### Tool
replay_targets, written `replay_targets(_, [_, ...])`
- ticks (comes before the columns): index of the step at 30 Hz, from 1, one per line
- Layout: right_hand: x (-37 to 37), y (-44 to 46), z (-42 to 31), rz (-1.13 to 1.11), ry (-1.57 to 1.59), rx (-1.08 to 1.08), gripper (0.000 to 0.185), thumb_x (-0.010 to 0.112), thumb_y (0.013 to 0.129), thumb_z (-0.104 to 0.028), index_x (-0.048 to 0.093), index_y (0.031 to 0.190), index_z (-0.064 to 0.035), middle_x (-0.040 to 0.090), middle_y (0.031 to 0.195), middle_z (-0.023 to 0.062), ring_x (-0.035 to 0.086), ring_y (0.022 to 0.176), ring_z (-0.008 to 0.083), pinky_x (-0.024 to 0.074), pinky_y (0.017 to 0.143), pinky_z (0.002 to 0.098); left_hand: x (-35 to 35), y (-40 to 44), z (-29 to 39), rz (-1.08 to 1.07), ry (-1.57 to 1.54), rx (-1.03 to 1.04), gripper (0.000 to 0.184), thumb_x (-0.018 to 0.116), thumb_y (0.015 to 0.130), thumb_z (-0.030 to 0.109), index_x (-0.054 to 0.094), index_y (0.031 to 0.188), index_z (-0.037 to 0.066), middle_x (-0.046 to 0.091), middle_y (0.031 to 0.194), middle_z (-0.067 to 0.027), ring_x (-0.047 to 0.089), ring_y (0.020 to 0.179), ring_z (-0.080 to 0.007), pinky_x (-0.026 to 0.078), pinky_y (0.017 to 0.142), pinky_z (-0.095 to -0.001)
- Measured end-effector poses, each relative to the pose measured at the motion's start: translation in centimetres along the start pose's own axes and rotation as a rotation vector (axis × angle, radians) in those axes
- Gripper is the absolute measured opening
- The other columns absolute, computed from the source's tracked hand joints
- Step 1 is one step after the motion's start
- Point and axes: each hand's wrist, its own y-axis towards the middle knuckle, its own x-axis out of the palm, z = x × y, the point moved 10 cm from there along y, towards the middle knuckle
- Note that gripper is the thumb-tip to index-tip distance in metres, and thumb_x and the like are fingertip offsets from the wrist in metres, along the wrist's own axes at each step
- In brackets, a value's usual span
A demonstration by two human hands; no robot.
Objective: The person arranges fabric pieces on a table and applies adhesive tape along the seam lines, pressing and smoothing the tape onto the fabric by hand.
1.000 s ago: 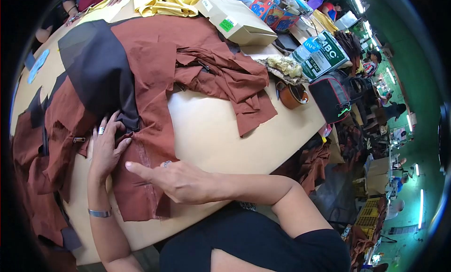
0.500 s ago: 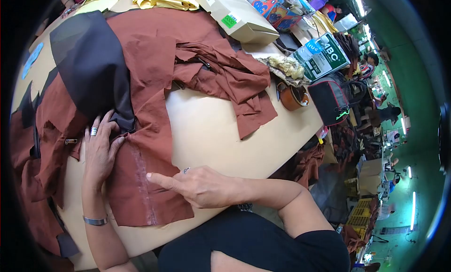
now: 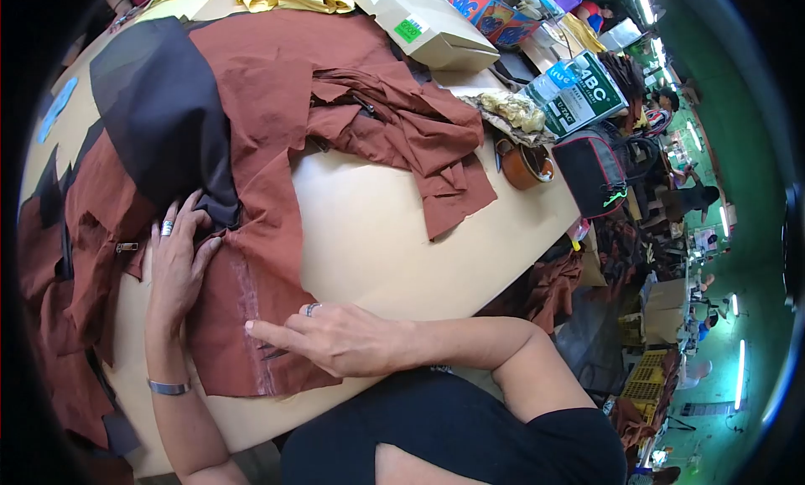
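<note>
The brown cloth panel [image 3: 220,342] was laid by the tabletop [image 3: 394,250]'s near edge, its pale streak [image 3: 246,292] running toward that edge. By the right hand [image 3: 335,341], the nearer, an index finger was extended crosswise to the streak; whether anything was held beneath the curled fingers could not be told. Farther in, the left hand [image 3: 178,263] was rested, fingers slightly spread.

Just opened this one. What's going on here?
A person is handling brown cloth spread on a table with both hands. The left hand lies spread at the panel's upper edge, close to a piece of dark cloth. The right hand has its index finger out at a pale stripe on the panel; whether it touches is hard to tell. A brown cup stands farther off.
</note>
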Motion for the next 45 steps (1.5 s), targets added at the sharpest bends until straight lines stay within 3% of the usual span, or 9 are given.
replay_targets(5, [0.8, 0.3, 1.5, -0.036, 0.052, 0.129, 0.055, 0.053, 0.084, -0.01, 0.032, 0.134, -0.0023, 0.056, 0.096, 0.0175, 0.055, 0.083, 0.0351, 0.0453, 0.076, 0.0409, 0.3, 0.2, -0.2, 0.031, 0.044, 0.071, 0.028, 0.056, 0.087, 0.031, 0.049, 0.105, 0.01, 0.041, 0.139, -0.0087, 0.034, 0.129, -0.0357, 0.024, 0.102, -0.0569])
replay_targets(9, [-0.3, 0.0, 1.9, 0.011, 0.079, 0.183, 0.069, 0.059, 0.08, -0.009, 0.025, 0.14, -0.0044, 0.054, 0.1, 0.0169, 0.053, 0.09, 0.0352, 0.0432, 0.082, 0.0417, 0.6, -0.1, -0.5, 0.064, 0.114, 0.08, 0.029, 0.055, 0.088, 0.031, 0.05, 0.106, 0.009, 0.041, 0.14, -0.0083, 0.036, 0.128, -0.0346, 0.027, 0.103, -0.0508])
replay_targets(15, [-0.9, -0.2, -0.4, 0.03, -0.128, 0.071, 0.07, 0.063, 0.073, 0.0, 0.034, 0.137, -0.0016, 0.053, 0.094, 0.0134, 0.051, 0.08, 0.0295, 0.0434, 0.074, 0.0381, 1.0, 0.4, -1.0, 0.168, 0.049, 0.119, 0.033, 0.055, 0.086, 0.04, 0.053, 0.105, 0.013, 0.047, 0.135, -0.0062, 0.04, 0.125, -0.0345, 0.028, 0.097, -0.0565])
replay_targets(20, [0.3, -0.4, -2.9, 0.005, -0.364, -0.082, 0.057, 0.058, 0.077, -0.009, 0.043, 0.132, -0.0014, 0.05, 0.087, 0.0079, 0.05, 0.074, 0.0214, 0.0395, 0.063, 0.0325, 1.1, 0.4, -1.0, 0.166, 0.011, 0.105, 0.031, 0.055, 0.086, 0.04, 0.053, 0.103, 0.014, 0.048, 0.132, -0.0049, 0.043, 0.121, -0.0298, 0.029, 0.095, -0.0566])
replay_targets(21, [0.5, -0.4, -3.6, 0.02, -0.419, -0.136, 0.052, 0.054, 0.079, -0.013, 0.046, 0.13, -0.0014, 0.048, 0.083, 0.0066, 0.05, 0.073, 0.0191, 0.0378, 0.06, 0.0307, 0.3, 0.0, 0.0, 0.048, -0.056, 0.126, 0.03, 0.057, 0.086, 0.034, 0.053, 0.102, 0.009, 0.043, 0.133, -0.0122, 0.039, 0.119, -0.0332, 0.027, 0.098, -0.0542])
replay_targets(24, [1.6, -0.4, -4.7, -0.081, -0.462, -0.145, 0.06, 0.061, 0.076, -0.01, 0.044, 0.133, -0.0033, 0.05, 0.08, 0.005, 0.049, 0.068, 0.0181, 0.0396, 0.06, 0.0305, 0.1, -0.1, 0.1, 0.079, -0.056, 0.143, 0.029, 0.056, 0.087, 0.034, 0.054, 0.102, 0.009, 0.046, 0.129, -0.0112, 0.041, 0.117, -0.0325, 0.029, 0.096, -0.053])
replay_targets(39, [3.4, 0.0, -7.2, -0.024, -0.542, -0.296, 0.05, 0.058, 0.081, -0.011, 0.049, 0.13, -0.0039, 0.04, 0.063, 0.0025, 0.043, 0.051, 0.0146, 0.038, 0.052, 0.0279, -0.3, -0.2, 0.4, 0.142, -0.061, 0.155, 0.025, 0.056, 0.086, 0.031, 0.055, 0.102, 0.012, 0.051, 0.121, -0.0096, 0.044, 0.114, -0.0296, 0.03, 0.096, -0.0531])
replay_targets(42, [0.2, -0.6, -3.7, 0.034, -0.334, -0.135, 0.057, 0.057, 0.077, -0.009, 0.044, 0.132, -0.0005, 0.054, 0.073, 0.0043, 0.053, 0.057, 0.0139, 0.0439, 0.052, 0.0301, 0.8, -0.2, -0.2, 0.165, -0.012, 0.145, 0.028, 0.057, 0.085, 0.036, 0.054, 0.102, 0.013, 0.051, 0.126, -0.0058, 0.045, 0.117, -0.0293, 0.03, 0.095, -0.0549])
replay_targets(45, [-5.2, -3.3, 0.8, 0.375, -0.397, 0.04, 0.059, 0.063, 0.079, -0.011, 0.042, 0.133, 0.0009, 0.062, 0.09, 0.0112, 0.057, 0.06, 0.0222, 0.0467, 0.055, 0.0351, 0.2, -0.1, -0.3, 0.188, -0.001, 0.166, 0.028, 0.059, 0.084, 0.034, 0.053, 0.1, 0.013, 0.051, 0.128, -0.005, 0.045, 0.119, -0.0308, 0.031, 0.095, -0.052])
